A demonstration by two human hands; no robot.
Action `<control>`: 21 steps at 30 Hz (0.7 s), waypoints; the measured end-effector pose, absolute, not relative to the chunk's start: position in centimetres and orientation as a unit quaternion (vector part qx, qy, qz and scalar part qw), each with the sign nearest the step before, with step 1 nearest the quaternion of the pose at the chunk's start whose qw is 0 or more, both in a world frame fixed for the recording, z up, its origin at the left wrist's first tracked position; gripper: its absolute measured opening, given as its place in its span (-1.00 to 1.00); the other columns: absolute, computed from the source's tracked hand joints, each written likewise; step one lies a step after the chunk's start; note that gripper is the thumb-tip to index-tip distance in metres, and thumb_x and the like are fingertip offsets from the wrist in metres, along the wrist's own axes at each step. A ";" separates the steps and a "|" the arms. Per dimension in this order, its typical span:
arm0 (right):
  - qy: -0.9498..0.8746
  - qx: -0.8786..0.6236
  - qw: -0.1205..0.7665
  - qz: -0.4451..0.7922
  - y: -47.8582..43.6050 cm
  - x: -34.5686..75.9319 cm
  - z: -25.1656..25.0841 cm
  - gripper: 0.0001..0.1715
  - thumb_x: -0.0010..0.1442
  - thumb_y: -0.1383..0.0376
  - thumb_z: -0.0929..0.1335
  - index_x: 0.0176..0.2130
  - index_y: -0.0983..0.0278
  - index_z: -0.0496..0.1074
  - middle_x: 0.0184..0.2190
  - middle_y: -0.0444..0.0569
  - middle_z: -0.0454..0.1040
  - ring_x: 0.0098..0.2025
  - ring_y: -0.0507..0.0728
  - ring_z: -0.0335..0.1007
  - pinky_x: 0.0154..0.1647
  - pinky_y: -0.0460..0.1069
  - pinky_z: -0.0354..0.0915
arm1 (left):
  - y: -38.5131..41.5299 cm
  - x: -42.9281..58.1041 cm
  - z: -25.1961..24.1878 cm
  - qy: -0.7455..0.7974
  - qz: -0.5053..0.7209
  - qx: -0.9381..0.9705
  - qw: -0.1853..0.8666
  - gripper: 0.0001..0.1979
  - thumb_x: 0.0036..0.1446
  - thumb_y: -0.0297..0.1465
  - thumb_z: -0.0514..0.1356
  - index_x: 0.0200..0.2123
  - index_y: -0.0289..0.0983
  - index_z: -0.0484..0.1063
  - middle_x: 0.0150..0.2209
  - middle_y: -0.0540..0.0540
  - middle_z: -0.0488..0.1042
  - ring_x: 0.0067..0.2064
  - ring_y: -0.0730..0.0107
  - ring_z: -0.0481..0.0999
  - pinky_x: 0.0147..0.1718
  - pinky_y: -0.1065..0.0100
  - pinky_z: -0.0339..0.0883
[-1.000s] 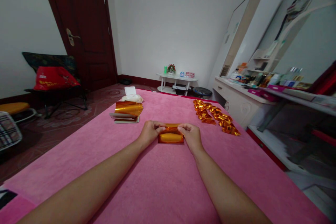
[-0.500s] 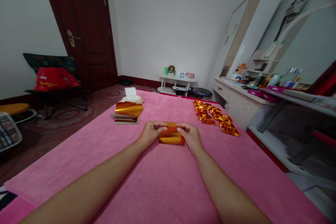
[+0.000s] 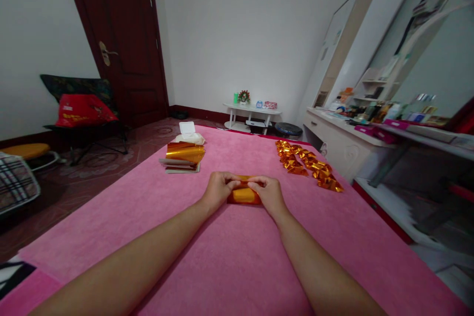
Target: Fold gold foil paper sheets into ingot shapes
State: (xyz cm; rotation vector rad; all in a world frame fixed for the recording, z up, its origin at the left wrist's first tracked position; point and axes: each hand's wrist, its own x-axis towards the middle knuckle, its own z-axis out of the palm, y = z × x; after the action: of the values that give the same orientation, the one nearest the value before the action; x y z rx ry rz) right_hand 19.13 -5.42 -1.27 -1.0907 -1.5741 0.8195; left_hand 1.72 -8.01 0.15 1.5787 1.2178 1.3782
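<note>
A shiny gold foil sheet [image 3: 244, 196] lies on the pink cloth [image 3: 222, 252], its far part lifted and curled between my hands. My left hand [image 3: 220, 188] pinches its left side between thumb and fingers. On the other side my right hand [image 3: 270, 191] pinches it the same way, the thumbs close together near the middle. To the left sits a stack of gold foil sheets [image 3: 185, 152] with greyish undersides. Two rows of folded gold foil pieces [image 3: 292, 158] rest to the right.
Behind the stack is a white wipes pack [image 3: 189, 136] with its lid up. A low white table [image 3: 252, 108] and a round dark stool [image 3: 289, 130] stand beyond the cloth. On the right is a dresser [image 3: 333, 131] crowded with bottles; a red bag [image 3: 85, 110] sits on a chair at left.
My thumbs have come closer together, and the far part of the foil sheet is curled over more. The view has shifted slightly.
</note>
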 end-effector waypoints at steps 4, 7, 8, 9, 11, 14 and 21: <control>-0.650 -0.457 0.508 0.333 -5.6 19.2 -1.1 -0.86 -0.06 0.25 0.42 -0.45 0.27 0.56 -0.50 -0.06 0.54 -0.44 0.12 0.41 -0.37 -0.01 0.30 | -7.8 1.5 -0.1 0.480 0.539 0.603 0.341 -0.90 -0.06 -0.45 0.23 -0.46 -0.34 0.56 -0.47 -0.09 0.56 -0.46 0.39 0.48 -0.44 0.43 0.28; -0.648 -0.450 0.510 0.343 -5.7 19.3 -1.0 -0.84 -0.04 0.25 0.40 -0.40 0.28 0.55 -0.47 -0.05 0.54 -0.43 0.12 0.42 -0.37 -0.02 0.31 | -7.4 1.2 -0.3 0.479 0.550 0.590 0.345 -0.89 -0.07 -0.41 0.25 -0.47 -0.35 0.54 -0.50 -0.07 0.54 -0.47 0.41 0.46 -0.45 0.44 0.27; -0.648 -0.446 0.510 0.350 -5.7 19.3 -1.0 -0.82 -0.04 0.25 0.40 -0.38 0.28 0.55 -0.45 -0.05 0.55 -0.41 0.12 0.43 -0.37 -0.02 0.32 | -7.3 1.1 -0.4 0.478 0.553 0.585 0.351 -0.87 -0.08 -0.39 0.26 -0.47 -0.35 0.53 -0.51 -0.06 0.53 -0.48 0.42 0.46 -0.46 0.44 0.28; -0.647 -0.441 0.509 0.358 -5.7 19.3 -1.1 -0.81 -0.03 0.26 0.40 -0.36 0.28 0.55 -0.43 -0.04 0.56 -0.40 0.12 0.44 -0.36 -0.02 0.33 | -7.2 1.1 -0.4 0.474 0.555 0.581 0.360 -0.86 -0.09 -0.37 0.28 -0.46 -0.35 0.53 -0.51 -0.06 0.53 -0.48 0.41 0.46 -0.47 0.44 0.28; -0.645 -0.430 0.509 0.373 -5.6 19.2 -1.2 -0.78 -0.03 0.26 0.39 -0.32 0.29 0.54 -0.40 -0.02 0.56 -0.39 0.13 0.45 -0.35 -0.02 0.34 | -7.2 1.1 -0.3 0.464 0.556 0.575 0.382 -0.79 -0.14 -0.34 0.31 -0.41 -0.36 0.54 -0.48 -0.08 0.55 -0.47 0.39 0.48 -0.46 0.43 0.31; -0.641 -0.417 0.513 0.389 -5.7 19.2 -1.1 -0.75 -0.02 0.25 0.38 -0.30 0.30 0.54 -0.38 -0.01 0.57 -0.37 0.13 0.47 -0.32 -0.01 0.36 | -7.3 1.1 -0.1 0.448 0.552 0.567 0.415 -0.69 -0.20 -0.31 0.36 -0.34 -0.35 0.55 -0.43 -0.10 0.58 -0.44 0.35 0.51 -0.44 0.39 0.36; -0.636 -0.429 0.514 0.384 -6.0 19.2 -0.6 -0.77 -0.06 0.23 0.41 -0.36 0.29 0.57 -0.43 -0.03 0.57 -0.40 0.15 0.46 -0.35 0.00 0.35 | -7.7 1.1 0.3 0.441 0.538 0.559 0.450 -0.72 -0.14 -0.29 0.32 -0.37 -0.38 0.58 -0.41 -0.16 0.59 -0.45 0.33 0.53 -0.40 0.35 0.39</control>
State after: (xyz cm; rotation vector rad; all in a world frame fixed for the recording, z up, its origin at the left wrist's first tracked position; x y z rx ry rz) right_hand 19.21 -6.01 -0.61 -1.0308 -1.5289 0.9223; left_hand 1.12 -7.70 0.28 1.3830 1.0909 1.3314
